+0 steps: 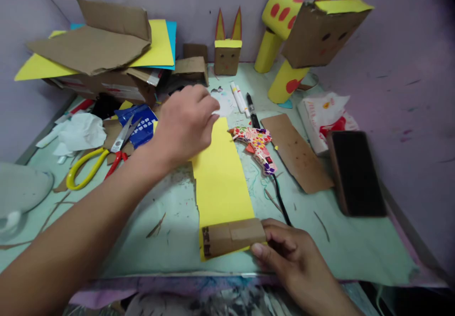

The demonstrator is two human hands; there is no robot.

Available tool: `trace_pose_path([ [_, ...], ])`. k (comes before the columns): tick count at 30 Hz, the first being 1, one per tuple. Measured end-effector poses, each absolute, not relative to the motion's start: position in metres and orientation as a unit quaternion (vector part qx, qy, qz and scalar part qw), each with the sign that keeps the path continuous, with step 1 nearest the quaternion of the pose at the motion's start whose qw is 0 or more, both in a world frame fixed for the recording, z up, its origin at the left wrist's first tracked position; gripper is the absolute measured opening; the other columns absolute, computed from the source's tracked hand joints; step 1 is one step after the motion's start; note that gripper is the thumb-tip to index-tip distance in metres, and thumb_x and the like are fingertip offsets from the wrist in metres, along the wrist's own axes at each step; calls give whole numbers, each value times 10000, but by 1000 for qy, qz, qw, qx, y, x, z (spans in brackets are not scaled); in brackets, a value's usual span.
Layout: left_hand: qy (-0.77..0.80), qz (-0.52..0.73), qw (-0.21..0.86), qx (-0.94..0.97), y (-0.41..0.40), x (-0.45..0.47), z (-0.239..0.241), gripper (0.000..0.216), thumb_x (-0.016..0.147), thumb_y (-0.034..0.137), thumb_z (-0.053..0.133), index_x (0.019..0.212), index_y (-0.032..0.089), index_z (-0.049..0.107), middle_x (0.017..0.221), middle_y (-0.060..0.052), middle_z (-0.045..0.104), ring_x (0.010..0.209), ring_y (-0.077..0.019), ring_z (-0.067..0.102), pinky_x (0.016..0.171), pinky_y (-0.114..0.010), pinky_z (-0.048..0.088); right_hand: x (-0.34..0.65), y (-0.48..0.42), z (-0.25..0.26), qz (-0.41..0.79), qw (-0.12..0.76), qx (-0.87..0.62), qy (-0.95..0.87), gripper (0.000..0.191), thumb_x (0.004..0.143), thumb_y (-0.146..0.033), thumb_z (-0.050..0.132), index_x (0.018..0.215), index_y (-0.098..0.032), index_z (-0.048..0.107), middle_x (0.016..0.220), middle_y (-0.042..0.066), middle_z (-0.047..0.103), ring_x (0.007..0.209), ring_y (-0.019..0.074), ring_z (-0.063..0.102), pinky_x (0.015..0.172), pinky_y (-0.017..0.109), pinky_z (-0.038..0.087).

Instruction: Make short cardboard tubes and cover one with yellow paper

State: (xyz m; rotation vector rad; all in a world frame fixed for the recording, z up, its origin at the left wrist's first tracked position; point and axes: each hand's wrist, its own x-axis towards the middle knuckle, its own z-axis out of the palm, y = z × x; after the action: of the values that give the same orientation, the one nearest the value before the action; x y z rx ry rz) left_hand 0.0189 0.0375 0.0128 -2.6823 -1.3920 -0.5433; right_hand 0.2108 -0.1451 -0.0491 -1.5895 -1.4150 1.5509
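My left hand hangs above the far part of a yellow paper strip, its fingers curled together. Whatever it may hold is hidden by the fingers. My right hand grips the right end of a rolled cardboard tube, thumb in front and fingers behind. This tube lies across the near end of the yellow strip, with dark writing at its left end. A flower-patterned glue gun rests to the right of the strip, its black cord running toward my right hand.
Yellow-handled scissors, crumpled tissue and a blue packet lie left. Right are a flat cardboard piece, tissue pack and phone. Behind stand a cardboard giraffe, an eared box, markers and stacked cardboard.
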Motion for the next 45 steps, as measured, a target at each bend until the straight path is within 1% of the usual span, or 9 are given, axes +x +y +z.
trace_pose_path([
  [2, -434, -186, -13, -881, -11, 9, 23, 186, 860, 280, 469, 779, 180, 604, 781, -26, 633, 728, -148, 578, 650, -263, 411, 211, -145, -49, 579, 253, -583, -510, 237, 795, -311, 523, 648, -144, 607, 682, 34, 534, 601, 161, 493, 513, 261, 371],
  [3, -421, -181, -117, -881, -37, 3, 23, 183, 843, 288, 509, 696, 201, 576, 666, 15, 604, 607, -118, 553, 574, -238, 394, 210, -145, -49, 581, 256, -584, -507, 234, 793, -308, 525, 654, -142, 612, 681, 33, 530, 602, 160, 491, 516, 262, 372],
  [6, -481, -87, -320, -811, -107, -13, 8, 169, 791, 300, 579, 645, 225, 542, 610, 45, 584, 535, -110, 535, 478, -211, 376, 210, -145, -49, 582, 268, -583, -500, 225, 786, -299, 530, 644, -143, 607, 666, 21, 507, 602, 156, 486, 511, 256, 378],
  [11, -609, -133, -333, -707, -156, -18, -27, 64, 802, 275, 564, 780, 230, 604, 683, 22, 600, 580, -125, 563, 505, -210, 427, 211, -145, -52, 574, 275, -585, -502, 198, 764, -267, 549, 609, -151, 588, 650, 5, 488, 584, 142, 483, 500, 240, 400],
  [27, -606, -292, -395, -625, -148, -5, -35, 269, 837, 295, 520, 587, 213, 464, 613, 23, 475, 603, -141, 455, 564, -263, 346, 211, -146, -53, 579, 301, -572, -497, 213, 788, -280, 534, 623, -150, 574, 649, 8, 502, 575, 140, 495, 509, 251, 414],
  [34, -654, -353, -422, -518, -154, 2, -31, 136, 717, 335, 629, 820, 257, 672, 899, 8, 622, 554, -110, 499, 485, -241, 390, 209, -147, -55, 576, 315, -584, -477, 242, 788, -281, 533, 573, -169, 534, 613, -6, 511, 550, 130, 515, 518, 248, 418],
  [38, -647, -281, -427, -565, -149, 5, -34, 149, 649, 316, 685, 768, 227, 674, 706, 25, 584, 466, -100, 440, 430, -229, 369, 209, -146, -53, 585, 314, -583, -468, 228, 779, -270, 539, 575, -167, 542, 605, -10, 517, 539, 125, 515, 517, 243, 407],
  [42, -656, -245, -396, -594, -143, 12, -33, 230, 707, 304, 607, 526, 207, 506, 534, 46, 453, 494, -114, 420, 463, -218, 334, 211, -143, -50, 572, 315, -574, -494, 238, 772, -207, 554, 539, -162, 561, 600, -11, 515, 571, 129, 524, 540, 238, 399],
  [45, -681, -228, -385, -580, -143, 14, -33, 274, 705, 344, 592, 507, 214, 454, 489, 57, 391, 481, -120, 390, 458, -223, 299, 215, -141, -48, 566, 324, -555, -516, 220, 737, -139, 591, 518, -157, 586, 628, -10, 522, 617, 127, 524, 558, 225, 398],
])
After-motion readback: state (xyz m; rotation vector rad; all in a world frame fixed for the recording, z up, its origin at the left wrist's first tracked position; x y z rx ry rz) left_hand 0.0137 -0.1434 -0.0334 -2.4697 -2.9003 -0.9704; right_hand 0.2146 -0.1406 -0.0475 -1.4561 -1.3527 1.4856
